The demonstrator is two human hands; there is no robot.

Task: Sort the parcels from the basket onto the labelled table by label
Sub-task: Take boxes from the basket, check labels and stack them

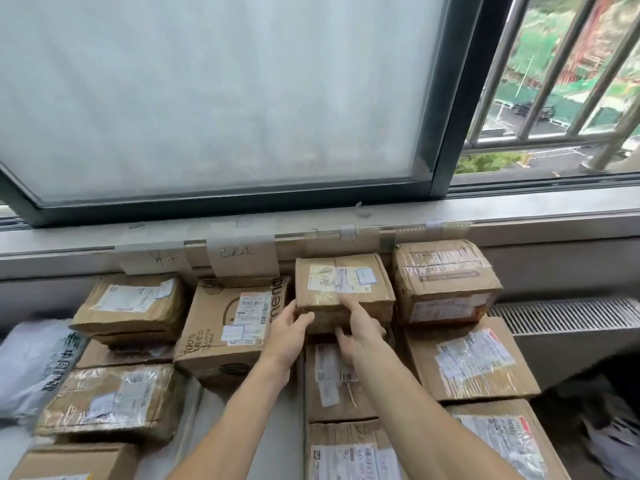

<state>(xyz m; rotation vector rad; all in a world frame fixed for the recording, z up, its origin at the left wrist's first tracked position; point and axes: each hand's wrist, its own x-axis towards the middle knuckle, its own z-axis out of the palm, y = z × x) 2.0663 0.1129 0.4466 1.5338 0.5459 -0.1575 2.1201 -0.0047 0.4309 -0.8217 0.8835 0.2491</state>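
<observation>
Far left of the small parcel lies a grey bag. Two handwritten paper labels hang on the window sill, up and left of the small parcel. The left hand grips its near left corner. The right hand clamps its near edge, fingers curled. Just right of the small parcel stands a taped box, at the back of the table.

Our left hand and right hand grip a taped cardboard parcel under the far window.
</observation>
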